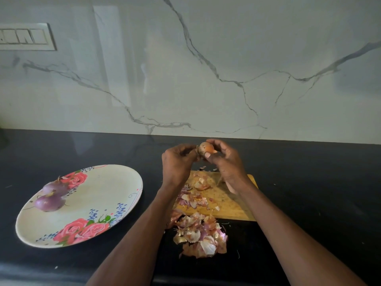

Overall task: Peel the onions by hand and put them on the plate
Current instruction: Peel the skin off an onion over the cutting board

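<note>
While held up above the far edge of the scuffed wooden chopping board, small brown-skinned unpeeled onion gripped from both sides, clear of the board. Left hand curled on the onion's left end, fingers bent round it, fingertips pinching at the dry skin there. Right hand wrapped over the onion's top and right side, thumb pressed against its near face, fingers curled over the back. Both hands clamped on the same onion, knuckles nearly touching. Papery outer skin mostly on, orange-brown, a bit mottled near the left end. Below the hands, on the board, scattered loose pink and tan onion peels. Bigger heap of dry pink-white onion skins lying off the board's near edge on the black stone countertop. To the left, well apart from the board, large oval cream plate with pink rose print flat on the counter. On the plate's left part, two peeled purple onions, just beside each other, possibly touching, cannot tell for sure. Behind everything, glossy white marble-look backsplash with grey veins, white switch panel at upper left.
</note>
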`<state>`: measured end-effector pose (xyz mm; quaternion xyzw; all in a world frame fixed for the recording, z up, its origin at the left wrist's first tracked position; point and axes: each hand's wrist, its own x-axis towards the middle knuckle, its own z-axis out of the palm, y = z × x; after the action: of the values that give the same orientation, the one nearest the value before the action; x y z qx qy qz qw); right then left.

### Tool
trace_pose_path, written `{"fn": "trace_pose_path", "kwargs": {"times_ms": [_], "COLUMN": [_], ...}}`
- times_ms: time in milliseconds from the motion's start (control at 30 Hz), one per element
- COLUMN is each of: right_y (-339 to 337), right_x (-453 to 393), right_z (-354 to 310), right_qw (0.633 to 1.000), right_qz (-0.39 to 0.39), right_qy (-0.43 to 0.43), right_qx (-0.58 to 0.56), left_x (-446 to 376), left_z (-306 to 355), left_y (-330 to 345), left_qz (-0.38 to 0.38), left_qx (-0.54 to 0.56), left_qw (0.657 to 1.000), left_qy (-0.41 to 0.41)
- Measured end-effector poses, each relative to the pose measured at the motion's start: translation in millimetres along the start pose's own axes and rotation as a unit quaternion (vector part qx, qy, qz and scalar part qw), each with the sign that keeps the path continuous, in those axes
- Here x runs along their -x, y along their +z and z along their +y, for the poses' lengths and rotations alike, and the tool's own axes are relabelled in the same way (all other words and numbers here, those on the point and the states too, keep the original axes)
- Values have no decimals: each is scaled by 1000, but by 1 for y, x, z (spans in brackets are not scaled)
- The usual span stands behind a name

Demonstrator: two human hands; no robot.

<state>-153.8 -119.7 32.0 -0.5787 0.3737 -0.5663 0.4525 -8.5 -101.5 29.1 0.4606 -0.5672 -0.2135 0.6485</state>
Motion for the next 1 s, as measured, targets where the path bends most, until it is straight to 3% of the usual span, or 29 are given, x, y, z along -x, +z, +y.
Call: {"fn": "trace_pose_path", "kwargs": {"times_ms": [133,333,400,500,600,667,1000], "right_y": [0,-2,-3,-5,-7,-7,-4], "right_x": [-2,-4,-3,-3,-4,-4,-2], "right_z": [-3,-4,-5,-5,-3,-3,-6], "right_qw": [991,977,976,979,983,985,992], "right_qz": [-9,-25,-21,-17,-19,-10,-6], "right_qy": [46,76,80,78,71,66,51], "right_qx": [-124,-198,-200,-186,-169,-157,-111], "left_x": [-1,-6,-9,-11,-8,-5,-6], "left_z": [-2,-11,-11,-1,5,4,-6], "left_y": [1,-3,-3,-4,-4,-4,-7], "left_qz": [7,21,13,-28,-101,-123,-59], "left_qx": [-20,-76,-55,92,172,156,73], "left_qw": [1000,996,997,990,977,979,996], "left_qy": [-2,-38,-61,-103,-81,-56,4]}}
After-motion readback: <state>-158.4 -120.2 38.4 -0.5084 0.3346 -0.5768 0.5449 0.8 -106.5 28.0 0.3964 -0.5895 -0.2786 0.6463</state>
